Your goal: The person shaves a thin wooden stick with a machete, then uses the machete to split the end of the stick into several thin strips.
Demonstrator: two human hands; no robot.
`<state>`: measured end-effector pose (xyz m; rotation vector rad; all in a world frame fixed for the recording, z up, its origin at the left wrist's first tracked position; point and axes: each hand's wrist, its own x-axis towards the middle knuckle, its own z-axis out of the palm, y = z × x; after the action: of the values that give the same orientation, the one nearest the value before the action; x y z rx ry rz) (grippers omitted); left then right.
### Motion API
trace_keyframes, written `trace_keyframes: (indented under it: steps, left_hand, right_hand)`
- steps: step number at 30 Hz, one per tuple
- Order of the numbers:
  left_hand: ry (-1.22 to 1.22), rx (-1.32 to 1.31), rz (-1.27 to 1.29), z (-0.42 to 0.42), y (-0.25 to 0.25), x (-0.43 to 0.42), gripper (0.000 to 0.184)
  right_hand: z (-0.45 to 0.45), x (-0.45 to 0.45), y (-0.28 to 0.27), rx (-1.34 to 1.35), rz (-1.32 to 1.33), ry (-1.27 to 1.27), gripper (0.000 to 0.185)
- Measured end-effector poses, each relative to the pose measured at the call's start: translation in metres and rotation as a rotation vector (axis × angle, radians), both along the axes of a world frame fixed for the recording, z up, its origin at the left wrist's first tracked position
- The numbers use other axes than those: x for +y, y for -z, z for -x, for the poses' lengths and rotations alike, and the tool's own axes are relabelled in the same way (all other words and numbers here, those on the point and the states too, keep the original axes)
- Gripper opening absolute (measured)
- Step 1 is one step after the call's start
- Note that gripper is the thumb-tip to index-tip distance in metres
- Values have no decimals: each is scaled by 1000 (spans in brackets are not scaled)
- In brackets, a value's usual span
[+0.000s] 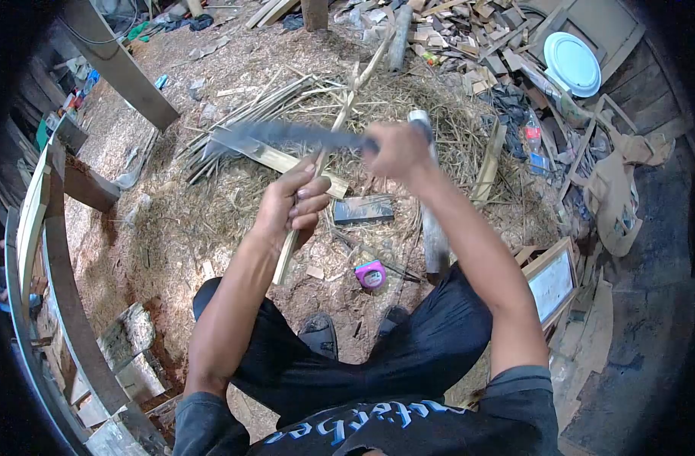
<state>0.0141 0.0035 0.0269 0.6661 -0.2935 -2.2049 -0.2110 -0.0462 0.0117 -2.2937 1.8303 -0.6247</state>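
Gripping a long, pale wooden strip point(345, 110) in your left hand point(296, 201), you clench a long, dark-bladed knife point(332, 138) in your right hand point(399, 150); it crosses the strip (blurred, so contact is unclear) just beyond your left hand, while a pink, rounded tape measure point(371, 274) lies near your feet point(319, 334).

Just ahead of me lies a pink tape measure point(371, 274). Farther right I see heaped wood scraps point(469, 38), 1 round pale-blue disc point(573, 64) and 1 red-labelled plastic bottle point(533, 134). A framed panel point(551, 285) sits closer on my right, and shavings point(165, 224) spread to my left.
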Motion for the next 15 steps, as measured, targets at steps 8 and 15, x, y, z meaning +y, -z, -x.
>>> trace_keyframes:
  steps: [8,15]
  left_hand:
    - [32,-297,248,11,4,-6,50]
    - [104,-485,353,8,-3,15,53]
  right_hand:
    - [-21,17,5,-35,-38,-34,21]
    - [7,0,-1,-42,-54,190,26]
